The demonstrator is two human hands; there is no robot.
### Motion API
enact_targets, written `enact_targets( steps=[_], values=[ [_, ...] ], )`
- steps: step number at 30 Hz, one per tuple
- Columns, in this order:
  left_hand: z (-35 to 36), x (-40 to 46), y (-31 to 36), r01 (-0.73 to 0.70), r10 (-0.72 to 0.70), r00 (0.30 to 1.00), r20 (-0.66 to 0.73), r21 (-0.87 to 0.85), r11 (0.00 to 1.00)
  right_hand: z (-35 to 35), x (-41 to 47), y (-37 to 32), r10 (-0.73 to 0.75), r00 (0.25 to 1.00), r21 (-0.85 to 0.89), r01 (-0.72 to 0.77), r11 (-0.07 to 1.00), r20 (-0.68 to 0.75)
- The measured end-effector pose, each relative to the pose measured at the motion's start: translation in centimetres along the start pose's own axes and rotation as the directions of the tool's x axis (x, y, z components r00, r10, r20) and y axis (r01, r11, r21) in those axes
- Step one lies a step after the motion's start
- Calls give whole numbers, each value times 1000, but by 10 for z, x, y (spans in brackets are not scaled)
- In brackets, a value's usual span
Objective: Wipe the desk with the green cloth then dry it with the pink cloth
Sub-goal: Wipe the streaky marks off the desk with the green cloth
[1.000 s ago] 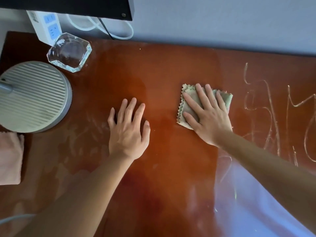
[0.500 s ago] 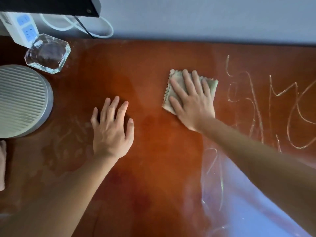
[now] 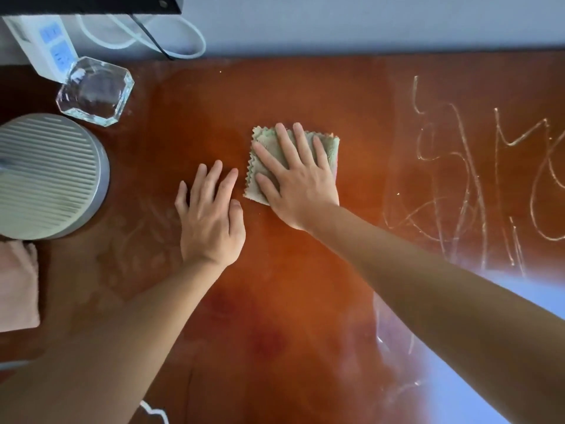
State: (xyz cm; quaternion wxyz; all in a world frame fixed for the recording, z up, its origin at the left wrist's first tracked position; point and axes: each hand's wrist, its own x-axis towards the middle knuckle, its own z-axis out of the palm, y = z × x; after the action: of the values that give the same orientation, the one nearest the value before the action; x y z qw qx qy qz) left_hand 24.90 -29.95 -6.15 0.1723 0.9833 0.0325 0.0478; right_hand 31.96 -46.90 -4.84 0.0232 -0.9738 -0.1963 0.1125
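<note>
At mid-frame the right hand (image 3: 301, 182) presses flat, fingers spread, on the green cloth (image 3: 266, 157) on the reddish-brown tabletop (image 3: 290, 301). The left hand (image 3: 211, 221) lies flat just beside it. A pink cloth (image 3: 16, 286) sits at the left edge, below a round ribbed lamp base (image 3: 49, 175).

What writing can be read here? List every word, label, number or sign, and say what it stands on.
No printed text is readable.
Pale scrawled strokes on the glossy brown wooden desk, right side: letter-like, but no sure word.
White power strip with blue sockets, far left corner: markings too small and blurred to read.
</note>
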Motion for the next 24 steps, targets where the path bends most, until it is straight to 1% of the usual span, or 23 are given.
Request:
enact_targets(
  steps=[2,6,9,12,14,16,18,20,22,24],
  values=[
    [-1,0,0,8,-8,1000,5,-29,1000,10,-25,-16,-29,1000,30,29,999,-4],
    [-5,0,1,21,-20,1000,16,-77,997,32,-119,-49,-106,994,106,101,989,34],
    [-8,0,1,18,-16,999,29,-70,997,36,-143,-52,-143,986,81,137,987,80],
    [-10,0,1,23,-19,998,64,-67,998,25,-111,-42,-98,993,57,93,994,73],
    [-12,5,-3,-16,17,998,60,-15,1000,17,-71,-34,-20,999,55,17,998,42],
    [-14,18,-13,-64,61,997,51,56,996,7,-21,-29,23,1000,38,-24,999,18],
    [-16,34,-26,-63,53,995,82,121,991,-4,29,-30,12,1000,17,-12,1000,6],
    [-15,40,-35,-49,37,995,92,140,989,-12,67,-34,-23,1000,4,23,1000,-6],
    [-13,41,-37,-41,32,997,77,131,991,-13,86,-39,-63,998,-19,63,998,-26],
    [-12,41,-38,-47,37,996,79,129,991,-11,86,-43,-135,991,-41,134,990,-22]
  ],
)
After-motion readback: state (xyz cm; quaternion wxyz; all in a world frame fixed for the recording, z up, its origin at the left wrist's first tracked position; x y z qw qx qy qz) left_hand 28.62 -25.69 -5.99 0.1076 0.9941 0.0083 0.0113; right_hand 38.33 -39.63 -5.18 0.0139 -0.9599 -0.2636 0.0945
